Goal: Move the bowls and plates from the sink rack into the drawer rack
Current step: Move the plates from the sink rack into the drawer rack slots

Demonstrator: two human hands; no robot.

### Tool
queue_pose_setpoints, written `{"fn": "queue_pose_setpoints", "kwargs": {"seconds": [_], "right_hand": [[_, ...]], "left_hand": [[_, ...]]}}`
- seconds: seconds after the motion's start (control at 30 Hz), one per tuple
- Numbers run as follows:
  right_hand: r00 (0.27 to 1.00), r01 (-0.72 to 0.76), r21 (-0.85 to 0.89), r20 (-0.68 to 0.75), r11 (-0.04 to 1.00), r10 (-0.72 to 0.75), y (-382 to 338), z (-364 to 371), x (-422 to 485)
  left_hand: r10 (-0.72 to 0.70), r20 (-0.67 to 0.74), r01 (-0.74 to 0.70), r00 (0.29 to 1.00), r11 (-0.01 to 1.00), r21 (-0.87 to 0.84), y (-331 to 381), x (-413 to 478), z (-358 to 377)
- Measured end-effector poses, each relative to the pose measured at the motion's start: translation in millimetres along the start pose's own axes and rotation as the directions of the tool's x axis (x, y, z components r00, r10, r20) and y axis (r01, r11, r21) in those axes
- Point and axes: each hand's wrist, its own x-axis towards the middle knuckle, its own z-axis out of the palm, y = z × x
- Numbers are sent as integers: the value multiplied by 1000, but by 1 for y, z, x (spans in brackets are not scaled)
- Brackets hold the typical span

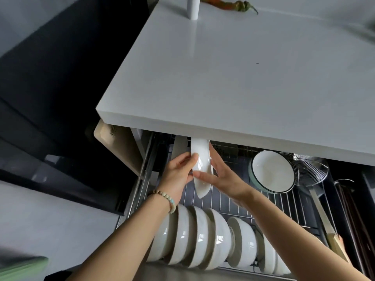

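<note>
Head view: left hand, right hand, each with pinch on upright plate

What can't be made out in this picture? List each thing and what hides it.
Head view: top of the white plate, under the countertop.
Head view: back of the drawer rack, under that countertop.
Head view: bowls in the front row, partly behind forearms.
Head view: green thing, bottom left, blurred and cropped.
</note>
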Motion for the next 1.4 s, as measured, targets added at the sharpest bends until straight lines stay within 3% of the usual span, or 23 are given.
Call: {"fn": "queue_pose_setpoints", "kwargs": {"seconds": [0.27,0.97,1.4], "right_hand": [[996,88,29,-30,996,-88,13,15,20],[995,96,104,-48,990,-91,34,24,52],[994,108,52,-11,993,-108,35,23,39]], "left_hand": [[69,30,-72,997,989,127,7,17,-16],[201,53,-207,978,911,358,6,48,-28],[140,79,-156,987,955,253,1,30,-39]]}}
